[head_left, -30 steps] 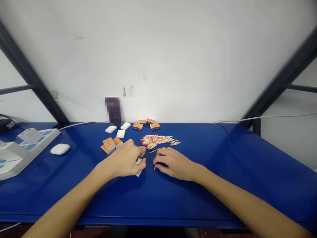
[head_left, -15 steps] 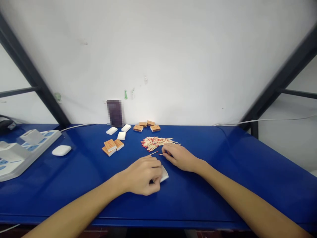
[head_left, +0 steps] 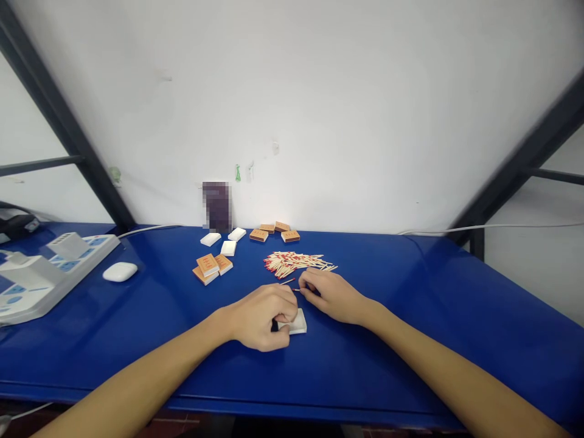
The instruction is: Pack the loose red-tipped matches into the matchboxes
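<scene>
My left hand (head_left: pixel 267 316) is closed at a small white matchbox tray (head_left: pixel 298 322), fingers over its left part and thumb on its near side. The tray looks flat on the blue tabletop. To its upper right, my right hand (head_left: pixel 335 295) pinches a match (head_left: pixel 296 290), most of which the fingers hide. Just beyond both hands, a single match (head_left: pixel 287 281) lies apart. Farther back is a loose heap of red-tipped matches (head_left: pixel 292 263), near the right fingertips.
Orange matchbox sleeves (head_left: pixel 258 235) stand near the wall. Several white trays (head_left: pixel 229 248) and orange-covered boxes (head_left: pixel 208 264) lie at left. Farther left are a rounded white case (head_left: pixel 120 272) and a power strip (head_left: pixel 59 286) with plugs. Dark metal bars (head_left: pixel 524 152) slant at both sides.
The white tray has gone from tilted to about flat on the table. My left hand has shifted slightly left on it. My right hand is slightly nearer; the view has shifted a little.
</scene>
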`<state>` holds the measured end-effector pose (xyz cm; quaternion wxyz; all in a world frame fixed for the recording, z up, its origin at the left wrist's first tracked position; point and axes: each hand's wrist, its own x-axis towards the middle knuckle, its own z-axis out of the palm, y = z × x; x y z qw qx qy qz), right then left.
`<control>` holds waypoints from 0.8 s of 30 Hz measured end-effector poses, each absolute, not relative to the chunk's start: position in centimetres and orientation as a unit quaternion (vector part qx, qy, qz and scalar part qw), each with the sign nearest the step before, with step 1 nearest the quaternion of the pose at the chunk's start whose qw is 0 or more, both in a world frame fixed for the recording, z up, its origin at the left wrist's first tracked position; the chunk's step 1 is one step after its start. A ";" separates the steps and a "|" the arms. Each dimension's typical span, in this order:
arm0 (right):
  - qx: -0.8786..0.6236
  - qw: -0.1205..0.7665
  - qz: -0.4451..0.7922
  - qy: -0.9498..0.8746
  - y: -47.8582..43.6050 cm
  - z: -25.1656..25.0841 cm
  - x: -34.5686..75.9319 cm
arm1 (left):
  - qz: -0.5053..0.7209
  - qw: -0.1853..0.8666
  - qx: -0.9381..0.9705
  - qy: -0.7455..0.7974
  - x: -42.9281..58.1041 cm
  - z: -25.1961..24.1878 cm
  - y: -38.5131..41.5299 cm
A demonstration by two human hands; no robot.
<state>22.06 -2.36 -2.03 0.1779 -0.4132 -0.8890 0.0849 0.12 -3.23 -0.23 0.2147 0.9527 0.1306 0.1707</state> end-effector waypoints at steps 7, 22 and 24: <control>-0.396 0.192 0.104 -0.892 -2.5 -2.0 21.9 | 0.305 0.227 0.894 0.235 -0.3 0.3 -2.3; -0.430 0.190 0.091 -0.878 -2.6 -1.9 21.8 | 0.301 0.255 0.876 0.276 -1.6 -1.3 0.2; -0.427 0.182 0.087 -0.882 -2.6 -1.9 21.7 | 0.302 0.254 0.877 0.274 -1.6 -1.2 0.3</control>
